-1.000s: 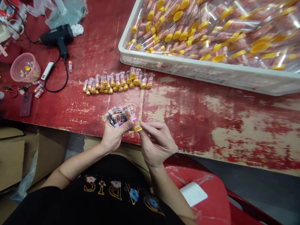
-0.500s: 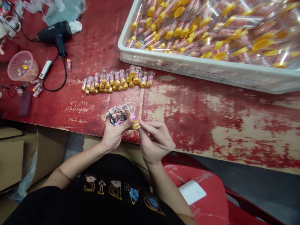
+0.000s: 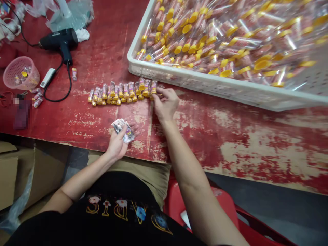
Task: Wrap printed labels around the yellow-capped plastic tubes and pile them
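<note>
Several small printed sachets (image 3: 124,131) lie in my left hand (image 3: 118,142), pinned under the thumb with the other fingers spread beneath them, above the table's near edge. My right hand (image 3: 166,104) reaches to the right end of a row of small clear tubes with yellow caps (image 3: 125,91). Its thumb and forefinger pinch a small tube (image 3: 153,87) there. The tubes of the row stand or lean close together, and the fingers partly hide those at the right end.
A white crate (image 3: 205,85) full of longer yellow-capped tubes fills the upper right. To the left are a black heat gun (image 3: 60,39) with its cord, a pink basket (image 3: 22,72), a white device (image 3: 48,78) and a loose small tube (image 3: 74,73). A red stool (image 3: 176,198) stands below.
My right hand has left my left hand and moved up to the right end of the tube row. The small tube between my hands is gone from there. My left hand's fingers have spread under the sachets.
</note>
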`<action>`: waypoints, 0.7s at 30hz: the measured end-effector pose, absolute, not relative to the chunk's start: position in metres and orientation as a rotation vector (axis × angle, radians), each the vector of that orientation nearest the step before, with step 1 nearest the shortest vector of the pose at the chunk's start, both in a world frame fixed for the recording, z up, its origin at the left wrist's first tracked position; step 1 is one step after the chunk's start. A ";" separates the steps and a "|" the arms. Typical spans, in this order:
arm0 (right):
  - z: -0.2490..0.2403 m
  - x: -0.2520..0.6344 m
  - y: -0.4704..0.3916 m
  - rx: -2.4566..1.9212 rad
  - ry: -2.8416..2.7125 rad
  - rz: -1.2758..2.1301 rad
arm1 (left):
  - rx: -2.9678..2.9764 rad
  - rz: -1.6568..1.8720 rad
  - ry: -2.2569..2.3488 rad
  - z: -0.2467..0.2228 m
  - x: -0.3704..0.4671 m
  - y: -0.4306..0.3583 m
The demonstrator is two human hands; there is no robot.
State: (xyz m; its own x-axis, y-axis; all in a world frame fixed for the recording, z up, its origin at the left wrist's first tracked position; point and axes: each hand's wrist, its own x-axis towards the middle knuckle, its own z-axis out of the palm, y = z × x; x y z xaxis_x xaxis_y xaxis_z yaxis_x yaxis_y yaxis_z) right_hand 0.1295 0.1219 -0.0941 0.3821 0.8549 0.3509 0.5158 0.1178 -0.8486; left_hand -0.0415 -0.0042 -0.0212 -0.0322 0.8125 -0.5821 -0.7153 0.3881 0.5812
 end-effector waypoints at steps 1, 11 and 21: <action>-0.088 0.127 0.112 -1.520 -1.295 0.408 | 0.120 1.243 1.039 -0.022 -0.043 -0.003; -0.048 0.089 -0.012 -1.352 -1.343 1.045 | 0.132 1.272 0.975 -0.018 -0.022 0.007; -0.033 0.102 -0.015 -1.361 -1.220 0.980 | 0.193 1.257 1.084 -0.016 -0.017 0.001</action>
